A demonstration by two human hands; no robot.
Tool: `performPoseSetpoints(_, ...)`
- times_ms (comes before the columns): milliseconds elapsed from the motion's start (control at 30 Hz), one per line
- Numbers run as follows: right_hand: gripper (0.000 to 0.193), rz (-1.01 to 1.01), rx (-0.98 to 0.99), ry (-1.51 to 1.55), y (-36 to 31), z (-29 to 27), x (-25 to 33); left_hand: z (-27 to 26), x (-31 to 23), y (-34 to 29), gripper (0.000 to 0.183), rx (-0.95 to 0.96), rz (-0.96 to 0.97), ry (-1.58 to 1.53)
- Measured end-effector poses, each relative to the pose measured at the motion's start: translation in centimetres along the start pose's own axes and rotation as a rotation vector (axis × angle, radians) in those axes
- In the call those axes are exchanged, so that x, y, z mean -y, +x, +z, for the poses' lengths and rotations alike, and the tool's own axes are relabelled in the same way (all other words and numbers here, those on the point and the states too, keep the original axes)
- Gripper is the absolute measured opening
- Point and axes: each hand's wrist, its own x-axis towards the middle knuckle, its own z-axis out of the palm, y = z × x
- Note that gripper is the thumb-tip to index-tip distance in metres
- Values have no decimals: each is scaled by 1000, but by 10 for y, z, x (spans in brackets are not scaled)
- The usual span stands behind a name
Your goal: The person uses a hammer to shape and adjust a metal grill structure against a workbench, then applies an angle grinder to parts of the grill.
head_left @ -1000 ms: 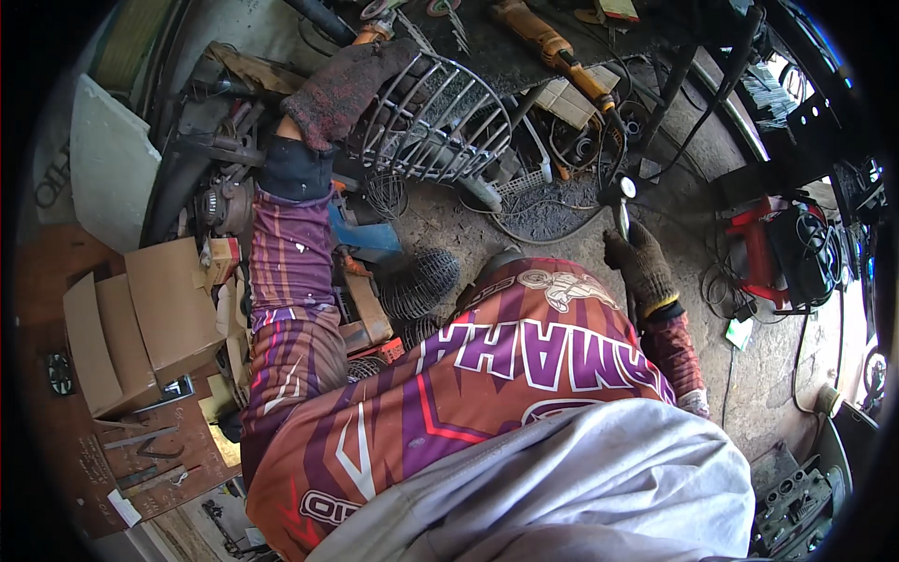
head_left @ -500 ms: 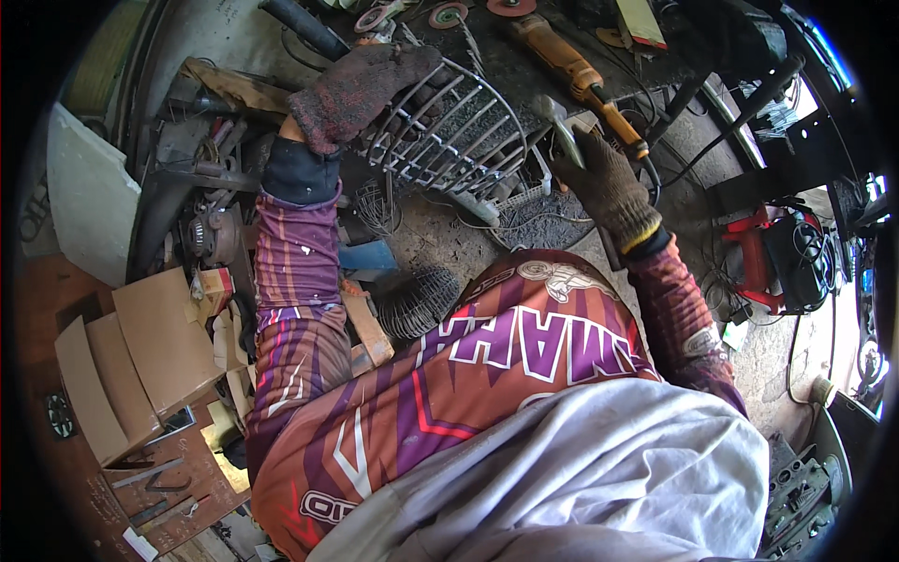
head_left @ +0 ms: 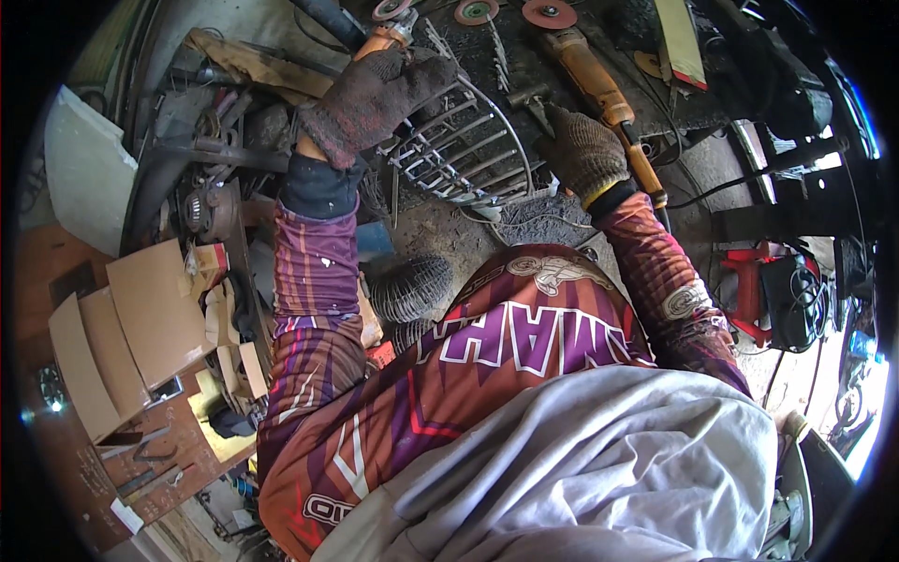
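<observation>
A curved rack of welded metal bars [head_left: 473, 155] stands tilted ahead of me. My left hand [head_left: 379, 105], in a dark, worn knit glove, is closed on its upper left end; the rack partly hides the fingertips. To the right of the rack, my right hand [head_left: 587, 155], in a brown knit glove with a yellow cuff, is closed round the handle of a hammer [head_left: 532, 96]. The hammer's head points away from me, close to the rack's curved outer bar but apart from it. Most of the handle is hidden in the glove.
An orange angle grinder [head_left: 590, 80] with a reddish disc [head_left: 550, 13] lies beyond my right hand. Another grinder [head_left: 389, 37] sits behind my left. A ridged hose [head_left: 409, 288] lies below the rack, cardboard boxes [head_left: 154, 309] at left, a red-framed machine [head_left: 749, 290] at right.
The right hand has moved away from me and leftward with the hammer, whose head is now lower in tilt. The left hand keeps hold of the rack. The whole view has shifted slightly.
</observation>
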Motion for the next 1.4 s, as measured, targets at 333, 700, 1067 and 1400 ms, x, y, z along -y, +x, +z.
performPoseSetpoints(333,52,-7,30,-8,0,-6,9,23,9,5,36,-577,-39,-233)
performPoseSetpoints(700,59,-15,-16,-53,1,2,3,25,-7,11,30,-699,-114,23)
performPoseSetpoints(1067,58,-24,-14,21,6,6,5,23,-5,5,32,-649,-163,-153)
performPoseSetpoints(1400,52,-111,-117,24,2,11,7,13,-19,-1,35,-694,-68,-189)
